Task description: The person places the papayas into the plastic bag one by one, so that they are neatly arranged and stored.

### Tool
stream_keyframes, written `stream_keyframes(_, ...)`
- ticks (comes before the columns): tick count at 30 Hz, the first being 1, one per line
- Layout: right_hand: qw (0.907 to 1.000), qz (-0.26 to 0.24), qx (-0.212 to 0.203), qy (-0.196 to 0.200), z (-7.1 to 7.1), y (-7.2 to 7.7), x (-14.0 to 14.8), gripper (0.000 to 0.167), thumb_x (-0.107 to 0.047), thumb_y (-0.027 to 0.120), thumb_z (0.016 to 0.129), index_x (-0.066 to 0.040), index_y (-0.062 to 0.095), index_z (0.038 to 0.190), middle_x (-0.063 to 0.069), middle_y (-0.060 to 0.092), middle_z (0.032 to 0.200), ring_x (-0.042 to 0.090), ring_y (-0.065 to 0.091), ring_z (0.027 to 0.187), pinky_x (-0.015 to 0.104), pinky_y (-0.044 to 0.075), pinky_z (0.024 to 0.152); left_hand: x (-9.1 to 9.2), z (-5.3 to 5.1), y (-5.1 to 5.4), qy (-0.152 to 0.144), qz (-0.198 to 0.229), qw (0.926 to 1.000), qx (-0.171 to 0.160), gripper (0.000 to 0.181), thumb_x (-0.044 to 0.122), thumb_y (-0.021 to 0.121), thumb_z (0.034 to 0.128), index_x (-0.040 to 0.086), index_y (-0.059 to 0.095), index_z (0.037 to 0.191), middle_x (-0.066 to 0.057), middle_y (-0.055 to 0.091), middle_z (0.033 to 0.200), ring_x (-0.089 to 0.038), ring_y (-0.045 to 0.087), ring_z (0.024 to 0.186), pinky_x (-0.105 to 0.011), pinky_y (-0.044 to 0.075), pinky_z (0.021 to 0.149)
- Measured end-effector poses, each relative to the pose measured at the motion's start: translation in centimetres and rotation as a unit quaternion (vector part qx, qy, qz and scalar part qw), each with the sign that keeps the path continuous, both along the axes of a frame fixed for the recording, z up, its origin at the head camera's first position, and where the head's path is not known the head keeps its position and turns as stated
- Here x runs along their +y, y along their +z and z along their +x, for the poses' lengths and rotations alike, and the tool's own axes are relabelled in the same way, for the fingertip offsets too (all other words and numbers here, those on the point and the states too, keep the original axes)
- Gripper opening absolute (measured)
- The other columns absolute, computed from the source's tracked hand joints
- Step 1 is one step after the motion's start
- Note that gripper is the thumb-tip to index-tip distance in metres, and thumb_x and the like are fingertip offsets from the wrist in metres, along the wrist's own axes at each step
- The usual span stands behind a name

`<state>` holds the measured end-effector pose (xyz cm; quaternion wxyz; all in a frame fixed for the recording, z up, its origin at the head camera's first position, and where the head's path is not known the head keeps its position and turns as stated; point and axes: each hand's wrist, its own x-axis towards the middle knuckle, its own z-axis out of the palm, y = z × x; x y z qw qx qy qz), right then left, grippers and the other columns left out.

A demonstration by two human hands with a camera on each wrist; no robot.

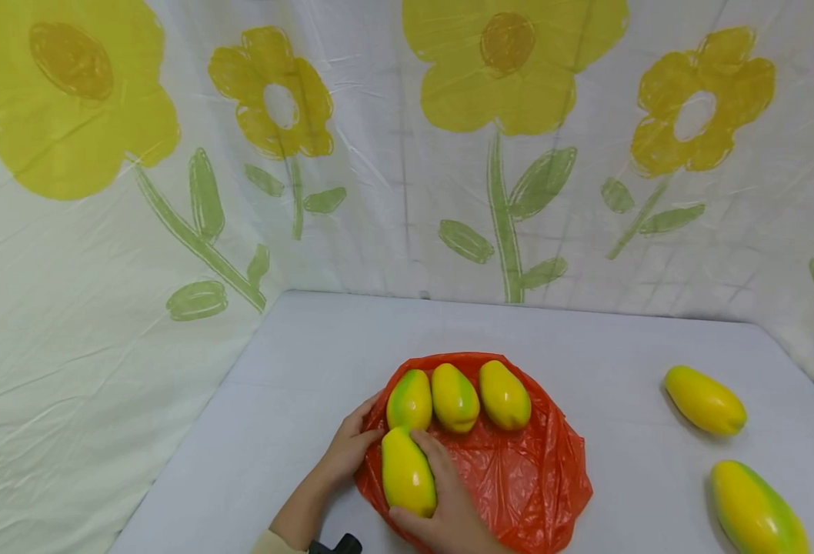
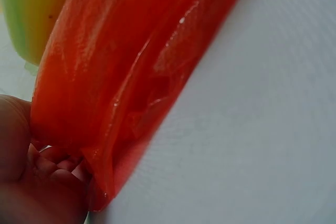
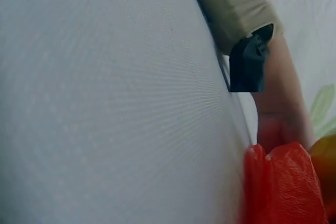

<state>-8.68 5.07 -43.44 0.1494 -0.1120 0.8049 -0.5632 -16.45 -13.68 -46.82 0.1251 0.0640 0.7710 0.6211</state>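
A red plastic bag (image 1: 511,481) lies spread open on the table, its rim standing up in a ring. Three yellow-green papayas (image 1: 456,398) sit in a row at its far side. My right hand (image 1: 452,500) grips another papaya (image 1: 407,473) over the bag's near left part, just in front of the leftmost one. At the left rim my left hand (image 1: 348,446) pinches the bag; the left wrist view shows the thumb (image 2: 13,140) outside the red plastic (image 2: 100,77) and curled fingers behind it. The right wrist view catches only the bag's edge (image 3: 286,187), not the right hand's grip.
Two more papayas lie on the white table (image 1: 622,477) to the right, one farther back (image 1: 705,400) and one nearer (image 1: 758,508). A flower-printed curtain (image 1: 379,192) hangs behind and beside the table. A dark strap (image 3: 249,64) circles the left wrist.
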Motion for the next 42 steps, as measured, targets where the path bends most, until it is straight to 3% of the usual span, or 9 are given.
stream_keyframes(10,0.9987,-0.018,-0.033,0.035,0.1,-0.9,-0.2,0.08,-0.041,0.063,0.081,-0.035,0.016,0.146,0.008,0.01,0.155,0.031,0.033,0.125,0.062,0.039,0.095,0.2,0.0,-0.2,0.002,-0.007,0.9999,0.009,0.056,0.007,0.046,0.0913,0.018,0.033,0.145,-0.012,0.037,0.147,-0.033,0.04,0.13,-0.044,0.045,0.1)
stream_keyframes(24,0.9962,-0.026,-0.067,0.049,0.1,-1.3,-0.2,0.085,-0.04,0.063,0.082,-0.024,0.013,0.149,0.015,0.006,0.155,0.035,0.03,0.127,0.066,0.034,0.098,0.2,0.0,-0.2,0.005,-0.015,0.9998,0.013,0.057,0.006,0.047,0.0907,0.016,0.034,0.145,-0.013,0.038,0.147,-0.034,0.041,0.13,-0.045,0.044,0.101)
stream_keyframes(30,0.9972,-0.018,-0.055,0.048,0.2,-1.4,-0.2,0.085,-0.042,0.063,0.083,-0.021,0.013,0.149,0.019,0.007,0.154,0.038,0.029,0.128,0.069,0.031,0.098,0.2,-0.1,-0.3,0.002,-0.019,0.9996,0.018,0.056,0.006,0.047,0.0911,0.016,0.033,0.145,-0.013,0.038,0.146,-0.035,0.041,0.129,-0.047,0.043,0.101)
stream_keyframes(42,0.998,-0.02,-0.043,0.042,0.0,-1.9,-0.2,0.085,-0.044,0.063,0.084,-0.023,0.013,0.148,0.016,0.011,0.154,0.034,0.034,0.124,0.062,0.037,0.097,0.3,0.0,-0.1,0.004,-0.019,0.9995,0.023,0.055,0.006,0.047,0.0916,0.014,0.034,0.144,-0.015,0.038,0.146,-0.035,0.042,0.128,-0.046,0.045,0.1)
